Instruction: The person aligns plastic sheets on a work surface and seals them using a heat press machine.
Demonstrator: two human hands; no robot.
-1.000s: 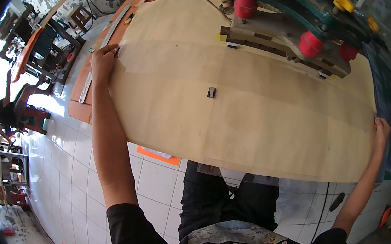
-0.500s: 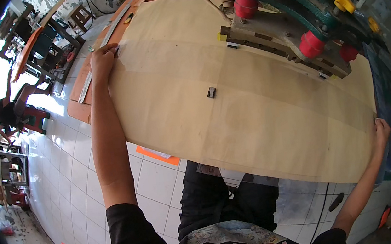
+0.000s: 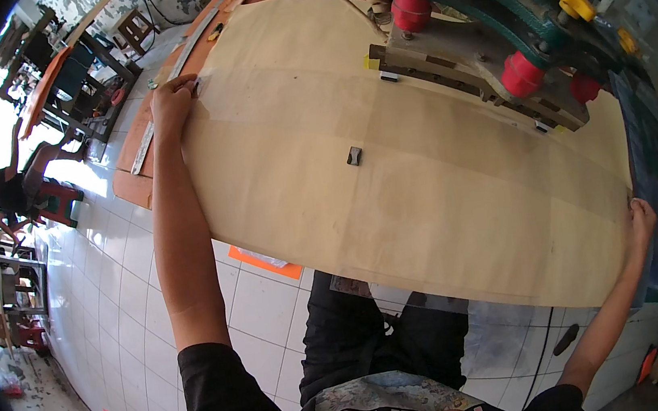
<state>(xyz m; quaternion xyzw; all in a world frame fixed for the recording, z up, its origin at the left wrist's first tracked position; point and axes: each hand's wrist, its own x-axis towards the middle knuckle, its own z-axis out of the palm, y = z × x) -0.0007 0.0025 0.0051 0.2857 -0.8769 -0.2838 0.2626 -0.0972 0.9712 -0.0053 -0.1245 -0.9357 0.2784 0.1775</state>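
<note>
A large tan sheet [image 3: 285,178] with faint creases spreads out in front of me. My left hand [image 3: 174,103] is closed at its left edge, fingers bent; a small dark bit shows by the fingertips, too small to name. At the sheet's right edge, my right hand [image 3: 643,218] pinches the border. Near the middle of the sheet lies a small dark metal block [image 3: 354,156]. Over the far right part stands a green machine frame [image 3: 470,15] with red round mounts [image 3: 523,74] and a long flat bar [image 3: 478,91] close above the sheet.
Along the far left, a steel ruler strip [image 3: 145,145] lies on an orange-brown table [image 3: 132,187]. Yellow knobs [image 3: 573,0] top the machine. An orange-edged item [image 3: 262,263] sits below the sheet. Leftward, a person on a red stool [image 3: 61,202] is near other benches.
</note>
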